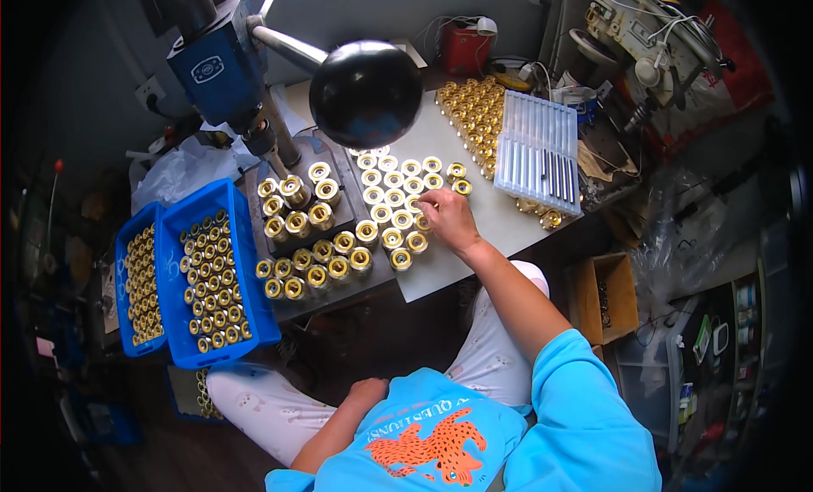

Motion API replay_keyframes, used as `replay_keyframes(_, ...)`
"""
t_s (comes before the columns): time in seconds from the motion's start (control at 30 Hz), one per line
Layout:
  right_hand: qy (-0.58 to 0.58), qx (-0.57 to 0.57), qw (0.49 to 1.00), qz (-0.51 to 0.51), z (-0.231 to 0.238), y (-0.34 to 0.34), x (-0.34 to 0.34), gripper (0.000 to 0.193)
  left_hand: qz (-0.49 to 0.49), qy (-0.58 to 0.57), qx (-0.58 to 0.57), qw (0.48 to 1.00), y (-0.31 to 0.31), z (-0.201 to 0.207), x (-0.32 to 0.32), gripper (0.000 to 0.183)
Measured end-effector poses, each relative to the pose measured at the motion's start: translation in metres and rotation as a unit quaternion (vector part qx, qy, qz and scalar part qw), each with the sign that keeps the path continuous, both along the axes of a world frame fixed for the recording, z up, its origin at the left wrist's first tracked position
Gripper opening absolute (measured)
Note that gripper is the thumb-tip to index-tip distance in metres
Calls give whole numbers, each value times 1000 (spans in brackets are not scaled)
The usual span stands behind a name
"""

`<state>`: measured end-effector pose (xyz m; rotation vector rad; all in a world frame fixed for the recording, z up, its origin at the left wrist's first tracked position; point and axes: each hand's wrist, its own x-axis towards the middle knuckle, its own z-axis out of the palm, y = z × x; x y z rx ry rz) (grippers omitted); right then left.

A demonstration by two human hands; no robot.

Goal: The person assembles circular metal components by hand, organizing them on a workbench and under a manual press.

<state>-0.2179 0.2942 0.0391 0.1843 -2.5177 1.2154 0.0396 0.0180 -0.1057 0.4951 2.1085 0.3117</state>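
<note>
My right hand [449,218] reaches over the bench, fingers closed in a pinch on a brass fitting [415,205] at the right side of a close group. These fittings [393,198] are short, round and hollow, with bright rims, and stand upright. My left hand [369,392] rests low on my lap by the shirt hem, away from the bench; its fingers are mostly hidden. Left of the group, more fittings [318,274] stand in rows along the front edge. Several others [297,223] sit on the base plate below the blue drill press [216,69].
Two blue bins [268,318] of fittings stand at the left. A black ball knob [366,94] on the press lever hangs over the bench. A clear plastic case [535,145] with metal rods lies on more brass parts [474,111] at the right. A wooden box [622,293] stands lower right.
</note>
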Motion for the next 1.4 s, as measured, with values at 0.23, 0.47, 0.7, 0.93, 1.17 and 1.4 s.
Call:
replay_keyframes(0.23,-34,-4,997,-69,-11,12,-22,17,6,-9,-1,1000,2,7,-3,32)
replay_keyframes(0.47,0,-97,982,-160,-7,62,-22,17,8,7,16,1000,3,2,-4,34)
replay_keyframes(0.7,48,53,965,-252,2,150,-12,18,-2,12,8,1000,-2,11,-1,31)
replay_keyframes(0.93,-33,326,923,-202,-4,253,-10,30,8,14,18,1000,-3,2,1,30)
replay_keyframes(1.17,-129,363,913,-134,27,254,-28,31,9,-17,-6,1000,-1,-6,3,32)
replay_keyframes(1.4,-138,396,900,-123,29,252,-31,27,-5,-26,-23,999,3,7,-1,32)
